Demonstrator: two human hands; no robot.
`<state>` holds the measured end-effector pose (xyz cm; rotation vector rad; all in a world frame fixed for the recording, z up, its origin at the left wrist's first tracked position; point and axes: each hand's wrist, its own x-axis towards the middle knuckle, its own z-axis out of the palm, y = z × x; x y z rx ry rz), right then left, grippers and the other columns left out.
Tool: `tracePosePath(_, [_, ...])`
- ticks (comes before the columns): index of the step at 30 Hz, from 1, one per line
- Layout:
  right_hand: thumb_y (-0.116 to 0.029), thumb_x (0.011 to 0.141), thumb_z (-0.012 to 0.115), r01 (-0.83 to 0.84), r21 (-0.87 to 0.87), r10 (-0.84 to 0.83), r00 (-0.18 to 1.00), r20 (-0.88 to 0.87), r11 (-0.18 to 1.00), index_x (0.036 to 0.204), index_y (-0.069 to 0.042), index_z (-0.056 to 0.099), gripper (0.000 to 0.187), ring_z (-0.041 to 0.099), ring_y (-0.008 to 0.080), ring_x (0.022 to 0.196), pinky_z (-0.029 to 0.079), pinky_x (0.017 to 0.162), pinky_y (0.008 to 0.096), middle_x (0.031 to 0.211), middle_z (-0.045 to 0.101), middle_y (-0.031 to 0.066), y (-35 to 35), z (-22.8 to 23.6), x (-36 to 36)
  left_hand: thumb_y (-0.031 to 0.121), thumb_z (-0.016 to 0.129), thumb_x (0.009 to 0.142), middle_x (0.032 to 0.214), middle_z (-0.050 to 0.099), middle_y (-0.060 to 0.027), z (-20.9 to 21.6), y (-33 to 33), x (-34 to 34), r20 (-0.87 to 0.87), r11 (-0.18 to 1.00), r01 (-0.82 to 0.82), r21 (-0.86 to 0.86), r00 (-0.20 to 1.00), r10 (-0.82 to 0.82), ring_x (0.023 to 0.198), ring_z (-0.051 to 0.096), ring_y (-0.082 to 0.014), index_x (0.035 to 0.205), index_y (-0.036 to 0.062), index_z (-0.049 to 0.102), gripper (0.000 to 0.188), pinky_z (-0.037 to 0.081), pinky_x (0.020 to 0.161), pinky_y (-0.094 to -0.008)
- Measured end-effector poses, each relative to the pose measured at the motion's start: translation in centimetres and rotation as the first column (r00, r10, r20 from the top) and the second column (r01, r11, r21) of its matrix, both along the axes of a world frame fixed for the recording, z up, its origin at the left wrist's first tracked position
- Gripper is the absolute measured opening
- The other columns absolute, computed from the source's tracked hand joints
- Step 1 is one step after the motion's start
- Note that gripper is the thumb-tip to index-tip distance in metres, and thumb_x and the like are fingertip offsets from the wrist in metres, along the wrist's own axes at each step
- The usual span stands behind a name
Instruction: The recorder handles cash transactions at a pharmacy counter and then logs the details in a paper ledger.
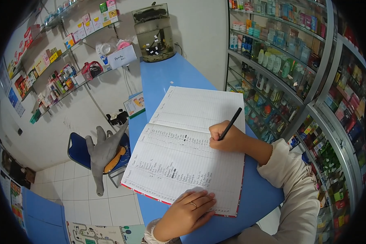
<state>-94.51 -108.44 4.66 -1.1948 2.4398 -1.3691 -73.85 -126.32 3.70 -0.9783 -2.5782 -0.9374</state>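
An open ruled notebook (227, 179) with a red patterned cover edge lies turned on the blue table (166, 75). Handwritten columns fill part of its nearer page. My right hand (227, 138) grips a black pen (233, 119) and rests on the paper by the written lines; the pen's tip is hidden behind the fingers. Flat across the notebook's lower edge lies my left hand (187, 214), a ring on one finger, fingers stretched out and holding nothing.
A murky fish tank (152, 34) stands at the table's far end. Glass display cabinets (278, 53) packed with bottles and boxes line the right. Left of the table, a grey plush toy (103, 152) lies on a blue chair (78, 150). Wall shelves (75, 44) carry small boxes.
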Motion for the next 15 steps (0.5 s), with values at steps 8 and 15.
tracePosePath(8, [-0.005, 0.071, 0.061, 0.045, -0.039, -0.044, 0.999, 0.026, 0.998, 0.055, -0.009, 0.034, 0.031, 0.030, 0.0058, 0.046, 0.024, 0.043, 0.0272, 0.049, 0.034, -0.0023, -0.06, 0.03, 0.13, 0.016, 0.068, 0.079, 0.109, 0.063, -0.0088, -0.12, 0.02, 0.08, -0.007, 1.000, 0.000, -0.006, 1.000, 0.000, 0.106, 0.057, -0.0221, 0.101, 0.0012, 0.066, 0.027, 0.046, 0.090, -0.0348])
tracePosePath(15, [-0.002, 0.071, 0.061, -0.006, -0.070, 0.006, 1.000, -0.001, 0.998, 0.054, -0.010, 0.034, 0.033, 0.029, 0.0036, 0.045, 0.022, 0.041, 0.0262, 0.048, 0.036, -0.0039, 0.01, -0.26, -0.11, 0.016, 0.068, 0.079, 0.111, 0.063, -0.0084, -0.23, 0.01, 0.00, -0.016, 1.000, 0.010, -0.007, 1.000, -0.010, 0.106, 0.056, -0.0223, 0.102, 0.0013, 0.066, 0.027, 0.045, 0.090, -0.0346])
